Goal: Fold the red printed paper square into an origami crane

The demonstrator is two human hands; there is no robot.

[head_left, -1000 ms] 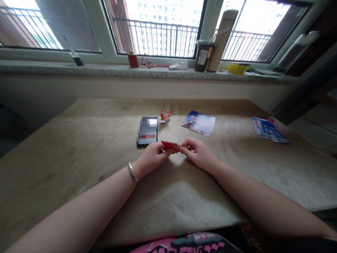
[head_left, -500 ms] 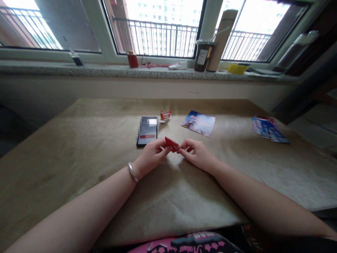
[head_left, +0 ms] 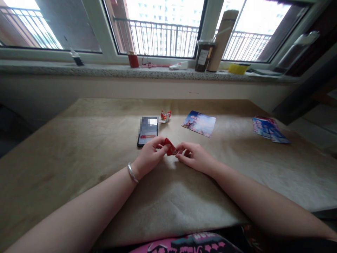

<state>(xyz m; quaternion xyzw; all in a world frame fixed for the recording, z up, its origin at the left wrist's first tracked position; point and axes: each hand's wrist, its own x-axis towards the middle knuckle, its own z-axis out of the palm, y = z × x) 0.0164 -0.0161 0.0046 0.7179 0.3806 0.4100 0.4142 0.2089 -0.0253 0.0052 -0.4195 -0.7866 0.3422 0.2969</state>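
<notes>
A small red wrapper [head_left: 170, 147], shiny and folded or crumpled, is held just above the table in front of me. My left hand [head_left: 155, 149], with a silver bangle on its wrist, pinches it between thumb and fingers at its left side. My right hand [head_left: 191, 154] has thumb and fingertips closed at the wrapper's lower right tip. What the wrapper holds, if anything, cannot be made out. Just beyond my left hand lies a phone [head_left: 147, 131] with a lit, partly blurred screen. Near its top right corner sits a folded red-and-white wrapper piece [head_left: 165, 116].
On the tan table [head_left: 79, 158] lie a blue-and-pink printed sheet [head_left: 199, 123] and, farther right, a few overlapping printed cards [head_left: 270, 130]. Along the stone windowsill [head_left: 105, 72] stand a red jar [head_left: 133, 59], a dark lidded container [head_left: 203, 56], a cardboard tube [head_left: 222, 40] and a yellow item [head_left: 237, 68].
The wrapper has turned, its right tip now pointing lower. My right fingertips have shifted slightly left and down with that tip. My left hand has barely moved.
</notes>
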